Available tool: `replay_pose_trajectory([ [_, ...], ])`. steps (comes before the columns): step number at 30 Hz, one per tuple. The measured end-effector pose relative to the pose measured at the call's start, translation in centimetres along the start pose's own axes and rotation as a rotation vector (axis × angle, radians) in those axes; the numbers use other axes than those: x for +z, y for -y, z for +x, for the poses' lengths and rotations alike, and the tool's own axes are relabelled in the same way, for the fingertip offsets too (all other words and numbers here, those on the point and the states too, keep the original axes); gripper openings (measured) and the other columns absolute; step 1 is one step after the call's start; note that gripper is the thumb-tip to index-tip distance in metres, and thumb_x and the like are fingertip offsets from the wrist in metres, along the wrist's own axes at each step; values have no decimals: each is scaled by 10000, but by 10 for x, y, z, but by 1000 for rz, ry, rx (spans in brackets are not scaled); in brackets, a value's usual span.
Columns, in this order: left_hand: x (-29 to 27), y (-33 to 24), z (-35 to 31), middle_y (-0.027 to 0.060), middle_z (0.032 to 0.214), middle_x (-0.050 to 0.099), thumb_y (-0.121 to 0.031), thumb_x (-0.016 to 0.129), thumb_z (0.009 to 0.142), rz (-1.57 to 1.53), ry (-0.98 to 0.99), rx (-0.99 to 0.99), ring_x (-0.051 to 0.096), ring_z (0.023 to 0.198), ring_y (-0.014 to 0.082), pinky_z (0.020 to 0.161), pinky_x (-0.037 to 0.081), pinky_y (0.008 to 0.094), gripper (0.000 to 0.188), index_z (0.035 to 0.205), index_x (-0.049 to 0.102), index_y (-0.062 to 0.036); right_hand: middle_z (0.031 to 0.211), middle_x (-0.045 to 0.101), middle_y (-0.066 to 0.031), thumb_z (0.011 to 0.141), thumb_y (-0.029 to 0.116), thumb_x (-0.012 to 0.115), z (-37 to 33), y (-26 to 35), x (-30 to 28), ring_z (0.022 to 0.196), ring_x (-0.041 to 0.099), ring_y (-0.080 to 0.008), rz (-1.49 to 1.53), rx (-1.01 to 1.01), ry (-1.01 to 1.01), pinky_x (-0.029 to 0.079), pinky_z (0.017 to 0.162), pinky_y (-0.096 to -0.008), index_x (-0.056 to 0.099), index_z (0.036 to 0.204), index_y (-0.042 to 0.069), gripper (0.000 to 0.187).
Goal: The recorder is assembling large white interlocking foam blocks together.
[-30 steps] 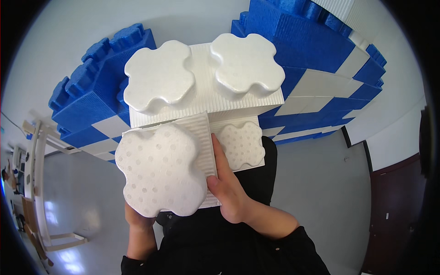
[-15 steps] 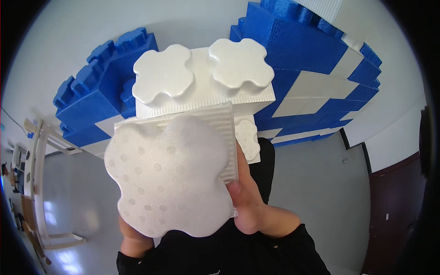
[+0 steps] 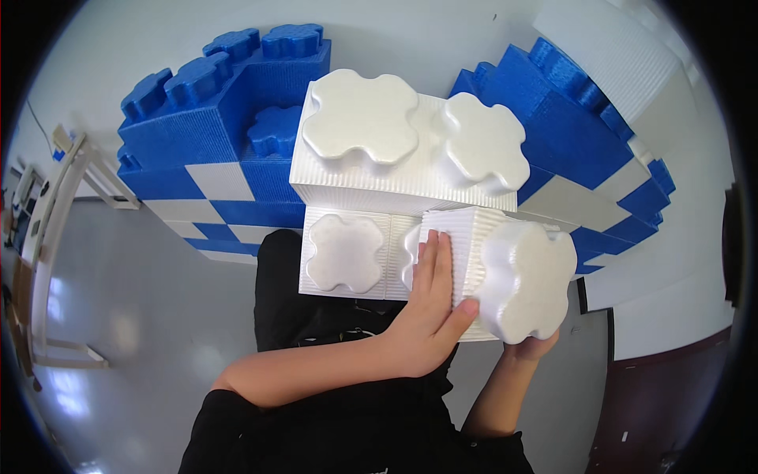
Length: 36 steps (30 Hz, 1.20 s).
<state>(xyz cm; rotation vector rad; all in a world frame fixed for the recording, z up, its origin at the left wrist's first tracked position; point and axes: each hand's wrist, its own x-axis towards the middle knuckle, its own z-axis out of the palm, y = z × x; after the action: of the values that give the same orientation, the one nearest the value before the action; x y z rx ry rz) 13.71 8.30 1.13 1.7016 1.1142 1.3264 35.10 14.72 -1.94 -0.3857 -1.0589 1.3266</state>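
Note:
A white ribbed building block [image 3: 527, 276] with one big clover-shaped stud is tilted between my two hands. My left hand [image 3: 433, 320] lies along its ribbed left side, fingers straight and thumb by the stud. My right hand [image 3: 535, 347] supports it from below at the right; most of those fingers are hidden. The block is held over or against a lower white ledge, whose left stud [image 3: 345, 253] shows fully, and a second stud [image 3: 409, 257] is partly covered. Whether the block touches the ledge, I cannot tell. Behind it sits a white two-stud block [image 3: 403, 174].
Blue and white block walls stand on both sides, a left wall [image 3: 185, 134] and a right wall [image 3: 568, 118], with studs on top. A white frame stand [image 3: 59, 189] is at the far left. A dark red door [image 3: 671, 395] is at the lower right.
The block in my hands has moved right and away from me, down toward the ledge, and turned. My left hand has come across onto its side. The view has shifted too.

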Motion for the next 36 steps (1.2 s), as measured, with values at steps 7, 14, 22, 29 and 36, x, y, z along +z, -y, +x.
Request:
replay_pose_trajectory([
  [7,-9,3,-2,412,1521,-47,-319,389,1028,-70,-116,-19,-36,1435,537,1182,20,498,803,1442,-75,188,1370,525,-212,967,313,439,12,1,14,1232,551,-330,25,112,-3,444,1044,-422,433,1382,-76,569],
  [14,-26,2,-7,384,1539,-46,-289,354,1038,-77,-97,-23,-32,1458,485,1190,26,462,755,1447,-67,187,1368,531,-206,969,302,435,3,-10,21,1225,559,-317,41,118,6,448,1035,-412,444,1370,-81,554],
  [22,-27,9,-14,369,1548,-38,-273,344,1040,-71,-126,-6,-15,1464,470,1191,36,456,733,1455,-61,176,1365,538,-202,997,332,390,3,-13,24,1228,555,-291,-8,168,20,425,1044,-383,444,1365,-95,566],
  [29,-22,10,-18,346,1562,-21,-261,329,1041,-96,-144,-12,-3,1475,435,1193,39,434,712,1467,-53,162,1405,500,-194,1006,313,376,7,-11,30,1274,518,-267,0,192,110,397,1069,-364,373,1421,-89,578],
  [36,-23,25,-12,323,1573,2,-258,308,1039,-118,-147,-26,2,1484,399,1194,34,414,693,1476,-36,155,1438,467,-180,1009,258,370,12,-21,24,1314,478,-248,-112,275,10,362,1095,-342,334,1451,-86,562],
])
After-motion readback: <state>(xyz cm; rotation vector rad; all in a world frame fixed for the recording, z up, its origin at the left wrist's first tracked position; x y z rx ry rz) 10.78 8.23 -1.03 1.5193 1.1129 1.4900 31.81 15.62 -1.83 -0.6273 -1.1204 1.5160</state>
